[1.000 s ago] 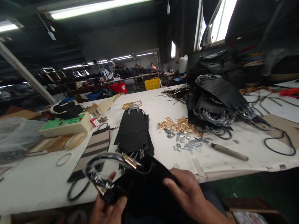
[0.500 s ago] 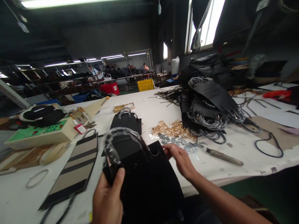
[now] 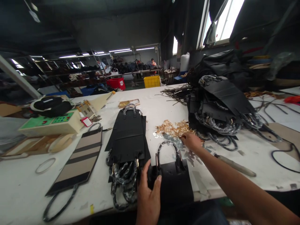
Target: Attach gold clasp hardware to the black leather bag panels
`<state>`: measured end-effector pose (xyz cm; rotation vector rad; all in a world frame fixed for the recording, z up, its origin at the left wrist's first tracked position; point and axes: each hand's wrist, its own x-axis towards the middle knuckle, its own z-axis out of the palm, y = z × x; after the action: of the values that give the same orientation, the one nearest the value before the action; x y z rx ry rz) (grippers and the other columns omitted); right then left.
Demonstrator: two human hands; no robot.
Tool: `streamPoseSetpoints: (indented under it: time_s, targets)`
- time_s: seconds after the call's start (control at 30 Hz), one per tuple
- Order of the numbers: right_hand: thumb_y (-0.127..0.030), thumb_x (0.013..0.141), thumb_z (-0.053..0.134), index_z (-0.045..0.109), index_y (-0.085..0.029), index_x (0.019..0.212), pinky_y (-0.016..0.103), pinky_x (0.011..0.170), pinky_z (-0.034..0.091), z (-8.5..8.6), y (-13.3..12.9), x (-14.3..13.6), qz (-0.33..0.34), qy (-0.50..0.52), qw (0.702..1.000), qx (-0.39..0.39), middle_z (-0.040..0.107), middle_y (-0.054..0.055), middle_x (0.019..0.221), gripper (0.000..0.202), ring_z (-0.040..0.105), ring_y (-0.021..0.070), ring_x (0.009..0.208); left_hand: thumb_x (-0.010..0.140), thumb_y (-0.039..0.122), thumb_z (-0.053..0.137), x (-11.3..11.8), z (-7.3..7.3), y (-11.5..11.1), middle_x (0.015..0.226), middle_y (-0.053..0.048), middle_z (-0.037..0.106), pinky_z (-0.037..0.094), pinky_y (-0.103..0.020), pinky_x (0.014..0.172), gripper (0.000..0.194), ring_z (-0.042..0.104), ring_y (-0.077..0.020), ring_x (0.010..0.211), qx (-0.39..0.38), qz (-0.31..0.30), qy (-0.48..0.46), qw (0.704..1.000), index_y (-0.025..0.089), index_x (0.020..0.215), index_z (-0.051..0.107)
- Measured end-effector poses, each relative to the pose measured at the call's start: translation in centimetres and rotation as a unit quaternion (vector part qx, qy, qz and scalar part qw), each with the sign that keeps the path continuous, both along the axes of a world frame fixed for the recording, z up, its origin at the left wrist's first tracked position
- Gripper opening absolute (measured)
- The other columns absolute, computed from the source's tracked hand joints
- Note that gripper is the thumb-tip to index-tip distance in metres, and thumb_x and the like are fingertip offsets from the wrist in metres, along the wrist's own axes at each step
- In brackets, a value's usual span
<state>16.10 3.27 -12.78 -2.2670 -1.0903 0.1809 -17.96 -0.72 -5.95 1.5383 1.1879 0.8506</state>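
A black bag panel point(image 3: 175, 181) with a plastic-wrapped handle lies at the table's front edge. My left hand point(image 3: 150, 190) grips its left side near the handle's base, thumb on top. Farther up, my right hand point(image 3: 191, 141) is over the pile of gold metal fittings point(image 3: 172, 127) and grey flat metal pieces point(image 3: 174, 139), its fingers bent down together; whatever is between the fingertips is too small to make out. Left of the held panel is a stack of black panels point(image 3: 127, 137) with wrapped handles.
A striped panel point(image 3: 81, 156) and a green-topped machine point(image 3: 51, 123) are on the left. At right are a large heap of black panels point(image 3: 222, 97) and a grey-handled tool point(image 3: 235, 165). Two people are in the background, near a yellow crate point(image 3: 152, 82).
The held panel has come down from in front of the camera to the table's edge, uncovering the stack. My right hand has left its corner and reached out to the metal pieces.
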Motion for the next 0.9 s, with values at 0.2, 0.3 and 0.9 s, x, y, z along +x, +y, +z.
streamPoseSetpoints:
  time_s: [0.2, 0.3, 0.9]
  targets:
    - [-0.035, 0.092, 0.063, 0.075, -0.021, 0.096, 0.033, 0.076, 0.047, 1.4, -3.2, -0.8, 0.002, 0.056, 0.996, 0.07, 0.076, 0.007, 0.097, 0.019, 0.067, 0.0229, 0.085, 0.091, 0.042, 0.067, 1.7, -2.5, -1.0, 0.156, -0.007, 0.056, 0.025, -0.047, 0.13, 0.054, 0.044, -0.03, 0.15, 0.013, -0.004, -0.021, 1.0, 0.029, 0.143, 0.06]
    - [-0.047, 0.093, 0.064, 0.071, -0.02, 0.097, 0.031, 0.068, 0.05, 2.4, -6.7, -3.1, 0.02, 0.145, 0.981, 0.125, 0.073, 0.004, 0.082, 0.028, 0.066, 0.021, 0.073, 0.09, 0.042, 0.067, 2.4, -4.4, -0.9, 0.141, -0.009, 0.067, 0.036, -0.049, 0.123, 0.043, 0.056, -0.0309, 0.137, 0.038, 0.005, -0.023, 0.999, 0.026, 0.13, 0.068]
    - [-0.03, 0.096, 0.069, 0.073, -0.024, 0.099, 0.034, 0.076, 0.055, -1.7, -13.8, -16.1, 0.18, 0.155, 0.938, 0.252, 0.068, 0.003, 0.093, 0.008, 0.066, 0.0202, 0.082, 0.089, 0.054, 0.067, 2.9, -7.6, -1.1, 0.088, -0.002, 0.067, 0.046, -0.034, 0.083, 0.031, 0.062, -0.0218, 0.085, 0.029, 0.08, -0.056, 0.995, 0.024, 0.092, 0.064]
